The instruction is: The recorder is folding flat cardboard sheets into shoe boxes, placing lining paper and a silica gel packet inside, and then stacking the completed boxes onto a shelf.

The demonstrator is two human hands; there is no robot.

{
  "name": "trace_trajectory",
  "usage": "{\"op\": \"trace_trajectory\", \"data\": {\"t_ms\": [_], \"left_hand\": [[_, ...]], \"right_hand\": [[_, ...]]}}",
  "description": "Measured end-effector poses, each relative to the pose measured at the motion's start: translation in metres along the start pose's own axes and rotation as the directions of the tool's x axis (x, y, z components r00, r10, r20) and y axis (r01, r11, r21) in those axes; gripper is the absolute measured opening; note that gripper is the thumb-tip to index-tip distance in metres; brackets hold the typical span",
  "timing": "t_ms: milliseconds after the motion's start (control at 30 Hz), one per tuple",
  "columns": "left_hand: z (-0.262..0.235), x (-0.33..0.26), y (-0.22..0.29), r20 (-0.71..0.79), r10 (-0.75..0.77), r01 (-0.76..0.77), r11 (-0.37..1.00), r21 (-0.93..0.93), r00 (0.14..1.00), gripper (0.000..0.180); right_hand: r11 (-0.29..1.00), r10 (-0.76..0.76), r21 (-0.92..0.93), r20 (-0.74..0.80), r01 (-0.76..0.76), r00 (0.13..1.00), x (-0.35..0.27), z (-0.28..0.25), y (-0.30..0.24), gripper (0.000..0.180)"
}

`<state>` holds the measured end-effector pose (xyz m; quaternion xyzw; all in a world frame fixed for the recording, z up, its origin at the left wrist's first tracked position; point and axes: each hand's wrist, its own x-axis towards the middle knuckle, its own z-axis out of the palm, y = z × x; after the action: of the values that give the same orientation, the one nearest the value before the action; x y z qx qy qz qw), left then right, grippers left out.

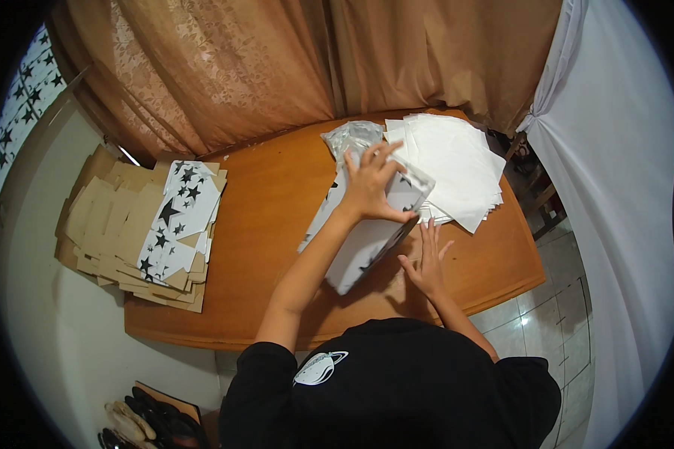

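Note:
A white box with black stars (363,247) stands tilted on the wooden table in front of me. My left hand (371,183) grips it from above, fingers over the far side and thumb on the near right edge. Close to the box's right side is my right hand (428,266), its fingers spread and nothing held in them. Whether its fingertips touch the box I cannot tell. Beyond my left hand lies a crumpled clear plastic bag (352,135), partly hidden by that hand.
White paper sheets (457,165) lie in a fanned stack at the far right of the table (254,224). Flat brown cardboard pieces (112,217) and star-printed pieces (176,224) are piled at its left end. Brown curtains (225,67) hang behind, a white cloth (614,150) at right.

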<state>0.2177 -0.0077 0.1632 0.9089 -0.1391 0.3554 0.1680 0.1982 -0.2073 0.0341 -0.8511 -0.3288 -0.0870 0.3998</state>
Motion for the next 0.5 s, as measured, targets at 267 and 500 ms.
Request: {"op": "trace_trajectory", "data": {"t_ms": [267, 500], "left_hand": [[-0.027, -0.092, 0.0, -0.545, -0.233, 0.049, 0.942, -0.331, 0.805, 0.078], [-0.056, -0.199, -0.029, -0.027, -0.602, 0.375, 0.531, -0.76, 0.798, 0.073]], "right_hand": [[0.909, -0.416, -0.025, -0.061, 0.416, 0.907, 0.052, -0.002, -0.012, 0.11], [0.759, -0.647, -0.008, 0.104, 0.651, 0.756, 0.04, 0.011, -0.013, 0.089]]}}
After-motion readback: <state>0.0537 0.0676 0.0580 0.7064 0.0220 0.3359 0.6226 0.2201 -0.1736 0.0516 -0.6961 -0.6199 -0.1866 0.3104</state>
